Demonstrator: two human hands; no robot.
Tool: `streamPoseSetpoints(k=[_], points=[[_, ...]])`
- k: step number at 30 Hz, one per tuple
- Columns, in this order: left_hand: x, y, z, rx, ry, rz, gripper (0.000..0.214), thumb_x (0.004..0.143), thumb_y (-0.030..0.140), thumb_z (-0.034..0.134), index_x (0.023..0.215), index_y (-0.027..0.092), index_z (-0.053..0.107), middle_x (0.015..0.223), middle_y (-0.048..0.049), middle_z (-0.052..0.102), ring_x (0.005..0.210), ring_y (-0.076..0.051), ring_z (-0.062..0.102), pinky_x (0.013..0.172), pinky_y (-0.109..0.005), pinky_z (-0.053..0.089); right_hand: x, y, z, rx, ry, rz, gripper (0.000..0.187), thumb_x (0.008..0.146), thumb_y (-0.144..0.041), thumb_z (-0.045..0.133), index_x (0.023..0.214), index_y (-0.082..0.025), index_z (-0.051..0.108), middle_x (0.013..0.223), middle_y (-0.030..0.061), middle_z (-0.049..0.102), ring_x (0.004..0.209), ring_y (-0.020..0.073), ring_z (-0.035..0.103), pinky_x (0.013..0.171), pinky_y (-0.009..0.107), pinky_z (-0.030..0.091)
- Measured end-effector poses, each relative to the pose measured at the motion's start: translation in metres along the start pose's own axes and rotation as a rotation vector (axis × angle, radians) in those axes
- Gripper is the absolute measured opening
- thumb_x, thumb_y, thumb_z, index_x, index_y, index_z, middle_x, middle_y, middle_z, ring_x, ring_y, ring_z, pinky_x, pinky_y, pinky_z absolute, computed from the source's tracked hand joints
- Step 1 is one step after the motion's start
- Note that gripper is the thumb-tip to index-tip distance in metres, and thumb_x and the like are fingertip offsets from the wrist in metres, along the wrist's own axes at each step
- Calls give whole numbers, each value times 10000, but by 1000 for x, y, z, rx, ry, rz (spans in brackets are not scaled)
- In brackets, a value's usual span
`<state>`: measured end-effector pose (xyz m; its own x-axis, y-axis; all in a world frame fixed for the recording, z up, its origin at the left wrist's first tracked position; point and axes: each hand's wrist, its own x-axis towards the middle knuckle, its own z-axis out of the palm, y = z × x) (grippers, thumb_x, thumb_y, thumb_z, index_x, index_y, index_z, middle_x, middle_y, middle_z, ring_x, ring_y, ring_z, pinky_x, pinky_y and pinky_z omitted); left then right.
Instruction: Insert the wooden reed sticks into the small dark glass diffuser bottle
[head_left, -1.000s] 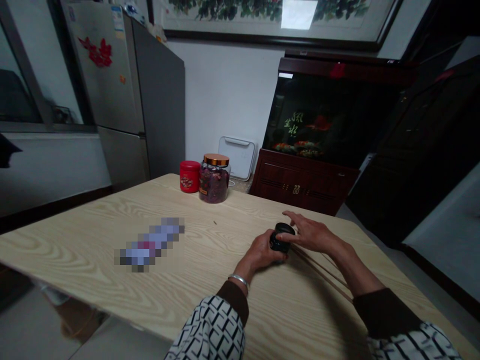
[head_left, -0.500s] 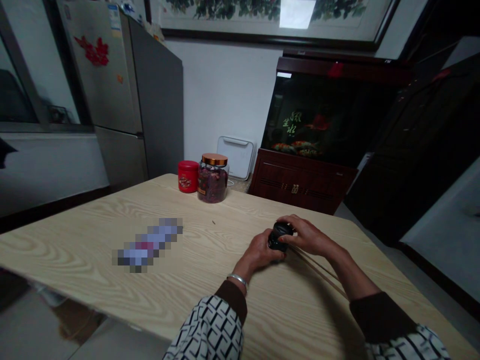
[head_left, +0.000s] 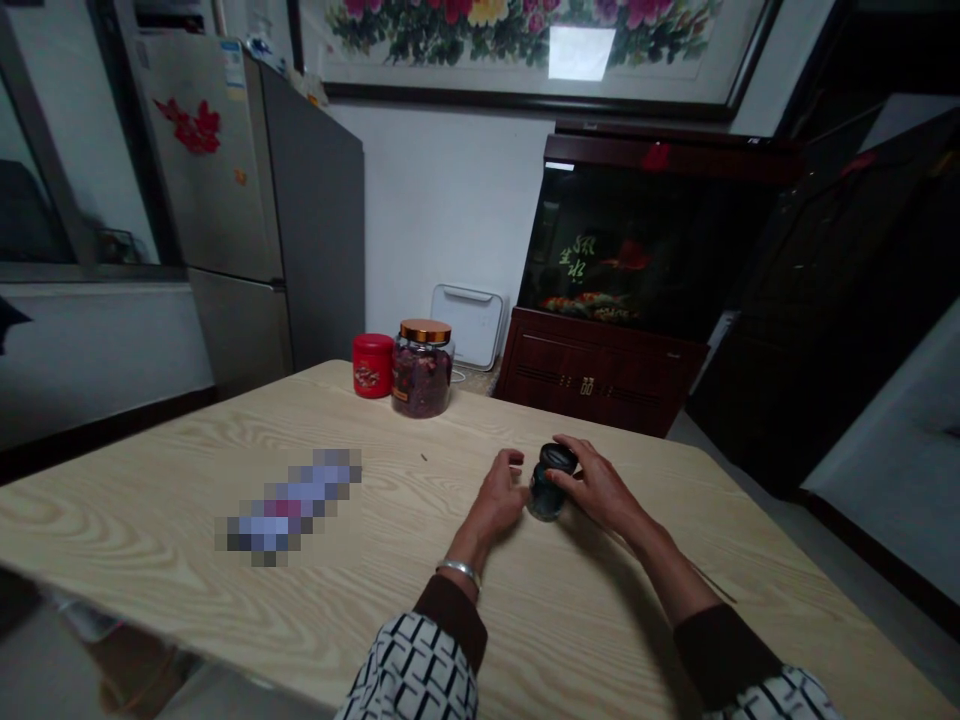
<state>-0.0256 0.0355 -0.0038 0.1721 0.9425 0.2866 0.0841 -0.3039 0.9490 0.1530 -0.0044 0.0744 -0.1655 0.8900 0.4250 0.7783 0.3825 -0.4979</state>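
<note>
A small dark bottle or jar with a black lid (head_left: 548, 482) stands tilted or upright on the table, I cannot tell which. Around its lid and upper side are the fingers of my right hand (head_left: 596, 488), closed on it from the right. My left hand (head_left: 498, 496) is just left of the jar, fingers apart and curved, holding nothing; its thumb is close to the jar's side. Beneath my right forearm a thin light-brown stick (head_left: 712, 582) lies partly hidden.
On the wooden table (head_left: 360, 600), a red canister (head_left: 373, 366) and a clear jar with a copper-coloured lid (head_left: 422, 372) stand at the far edge. A pixelated flat object (head_left: 292, 508) lies to the left. Beyond are a fridge (head_left: 315, 220) and a fish tank (head_left: 637, 240).
My left hand has let go of the jar and drawn slightly left with its fingers apart. My right hand still holds the jar. The view has tilted up a little.
</note>
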Motion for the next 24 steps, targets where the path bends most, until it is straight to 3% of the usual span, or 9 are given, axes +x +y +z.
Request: streamPoseSetpoints(k=[2,4,9,12,15,17,19,24], points=[[4,2,-3,73,169,-46,304,728,97,570,1018,182,547,972,-53,629,865,-167,593,779,-283,458,-1,1,4,10,28,9,497,841,-370,615,1305,-205,540,1281,117,573,1116,244,585,870,364,513],[6,5,-5,122,245,-77,161,753,125,559,904,180,557,803,-17,609,748,-155,573,727,-275,443,0,2,7,10,41,6,474,846,-385,607,1280,-201,558,1260,113,585,1114,243,587,875,362,514],[6,9,-4,125,233,-80,38,760,164,594,792,180,581,723,-2,606,696,-149,567,668,-253,415,3,3,9,-7,107,6,547,837,-455,604,1333,-242,518,1339,109,540,1177,261,557,900,397,502],[1,13,-3,119,219,-76,79,807,258,592,791,180,587,689,5,596,655,-146,555,623,-246,392,-10,0,5,44,252,77,592,853,-531,562,1361,-242,469,1390,132,484,1166,267,556,866,400,503],[-15,23,-7,99,143,-28,231,859,393,563,770,180,576,670,7,590,638,-145,546,596,-242,371,-40,-6,0,123,407,264,491,863,-598,520,1153,-203,550,1135,115,609,960,244,604,783,363,487],[-32,36,-12,85,41,25,323,886,469,527,754,178,573,679,1,605,648,-147,550,595,-241,367,-63,-12,-2,180,377,336,429,872,-634,487,899,-212,559,870,46,621,791,208,578,715,323,452],[-49,55,-17,93,-69,60,390,899,527,500,753,174,581,678,-6,615,643,-149,548,592,-244,366,-80,-21,-6,253,264,324,472,886,-660,443,719,-220,484,691,-6,537,669,169,504,646,291,404],[-73,121,-32,-43,-250,122,529,873,660,487,736,158,578,635,-9,573,590,-135,513,571,-245,368,-86,-63,-44,548,62,248,600,873,-751,353,630,-209,439,566,-42,374,519,107,311,486,247,233]])
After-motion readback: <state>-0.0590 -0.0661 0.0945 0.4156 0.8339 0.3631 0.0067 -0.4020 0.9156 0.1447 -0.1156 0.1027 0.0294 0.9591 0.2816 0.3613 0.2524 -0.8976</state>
